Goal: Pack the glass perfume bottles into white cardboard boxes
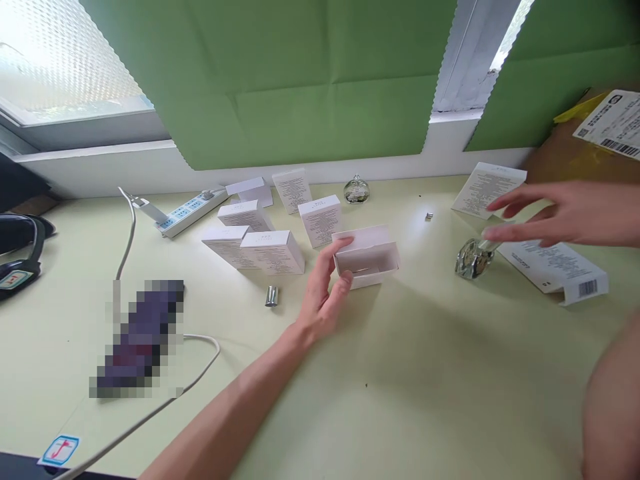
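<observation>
My left hand point(325, 293) grips an open white box point(370, 263) by its left end, fingers behind and thumb in front. The lid flap is up, and a small thin item shows inside. My right hand point(545, 213) has its fingers apart just over a clear glass perfume bottle point(470, 259). Its thumb overlaps the bottle's neck; whether they touch I cannot tell. Behind that hand stands a printed white box point(487, 187), and a white carton point(555, 267) lies under it with an end flap open. A shiny silver cap point(271, 296) sits left of my left hand.
Several printed white boxes point(275, 250) stand beyond my left hand. A round glass bottle point(357, 190) and a tiny metal piece point(429, 217) are farther back. A power strip point(190, 212), white cable point(145, 420), pixelated dark object point(143, 340) and headset point(20, 257) occupy the left.
</observation>
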A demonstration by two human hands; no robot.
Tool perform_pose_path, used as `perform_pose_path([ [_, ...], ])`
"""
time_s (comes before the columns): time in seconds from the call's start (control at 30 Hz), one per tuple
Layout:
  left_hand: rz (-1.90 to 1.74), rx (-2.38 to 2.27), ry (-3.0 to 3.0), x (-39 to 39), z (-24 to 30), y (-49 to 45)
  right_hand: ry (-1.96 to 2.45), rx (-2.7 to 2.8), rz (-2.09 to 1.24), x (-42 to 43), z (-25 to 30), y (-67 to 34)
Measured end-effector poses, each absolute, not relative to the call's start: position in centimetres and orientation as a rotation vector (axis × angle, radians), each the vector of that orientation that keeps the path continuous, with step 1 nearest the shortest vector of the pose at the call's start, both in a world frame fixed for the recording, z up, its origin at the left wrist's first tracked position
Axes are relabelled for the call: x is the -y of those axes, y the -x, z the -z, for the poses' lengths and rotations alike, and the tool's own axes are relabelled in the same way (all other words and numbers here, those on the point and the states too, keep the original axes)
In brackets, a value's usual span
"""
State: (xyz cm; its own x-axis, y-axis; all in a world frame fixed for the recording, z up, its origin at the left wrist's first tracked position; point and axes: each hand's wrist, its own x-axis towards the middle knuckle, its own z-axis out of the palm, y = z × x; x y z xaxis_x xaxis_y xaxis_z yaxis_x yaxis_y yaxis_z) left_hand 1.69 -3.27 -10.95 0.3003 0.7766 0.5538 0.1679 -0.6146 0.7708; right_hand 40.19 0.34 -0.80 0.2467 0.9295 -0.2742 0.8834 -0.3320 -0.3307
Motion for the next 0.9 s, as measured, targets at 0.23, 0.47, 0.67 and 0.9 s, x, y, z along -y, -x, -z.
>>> perform_pose_path([
  [0.23,-1.393,-0.871,-1.800,3.1,10.7,-1.8,2.413,1.540,-1.322,-1.0,2.1,-36.0],
  [0.47,-1.418,-0.830,-1.755,3.0,10.6,-2.0,2.238,1.937,-1.031,-1.4,2.6,-36.8],
  [0.67,-1.418,-0.847,-1.761,3.0,10.7,-1.9,2.134,2.095,-0.736,-1.2,1.2,-34.8],
  [0.9,-1.383,-0.880,-1.787,3.0,10.3,-1.9,1.436,1.926,-0.447,3.0,-3.7,-29.5],
])
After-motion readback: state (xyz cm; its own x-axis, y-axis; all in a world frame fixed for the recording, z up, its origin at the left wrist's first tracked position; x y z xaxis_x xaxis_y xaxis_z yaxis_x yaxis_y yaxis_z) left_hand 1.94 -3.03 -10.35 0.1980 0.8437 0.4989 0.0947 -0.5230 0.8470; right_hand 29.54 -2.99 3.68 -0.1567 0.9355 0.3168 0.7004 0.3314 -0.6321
